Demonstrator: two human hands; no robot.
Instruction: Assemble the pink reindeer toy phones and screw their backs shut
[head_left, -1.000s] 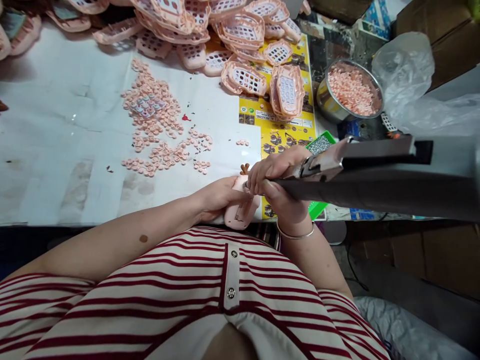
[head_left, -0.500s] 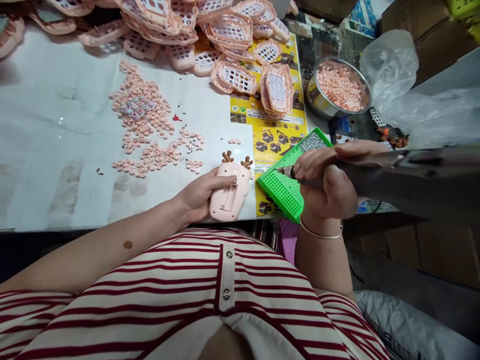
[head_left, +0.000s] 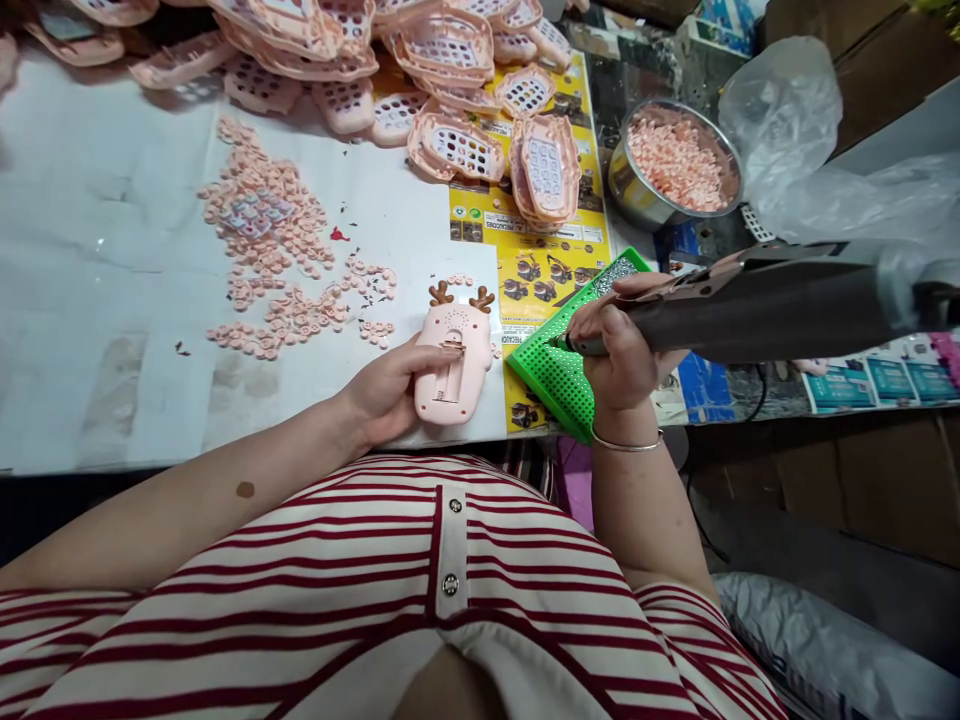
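Note:
My left hand [head_left: 390, 390] holds a pink plastic toy casing [head_left: 469, 385] with brown antlers, its thumb pressed across the open slot in the back. My right hand [head_left: 622, 345] is wrapped round a dark electric screwdriver [head_left: 772, 305]. The tool's tip points down to the left, over the green perforated tray [head_left: 551, 368]; whether it touches the tray cannot be made out. Small silvery screws [head_left: 616, 275] lie at the tray's far end.
Small pink pieces [head_left: 274, 225] are spread on the white table [head_left: 67, 270]. Pink shells [head_left: 442, 50] are piled along the back, with a stack [head_left: 546, 170] nearer. A metal bowl [head_left: 646, 200] of pink parts and a clear plastic bag [head_left: 784, 110] stand at the back right.
The screwdriver has swung to a steadier, clearer position, and its tip has shifted slightly left over the tray. The view has shifted a little; my left hand still holds the casing.

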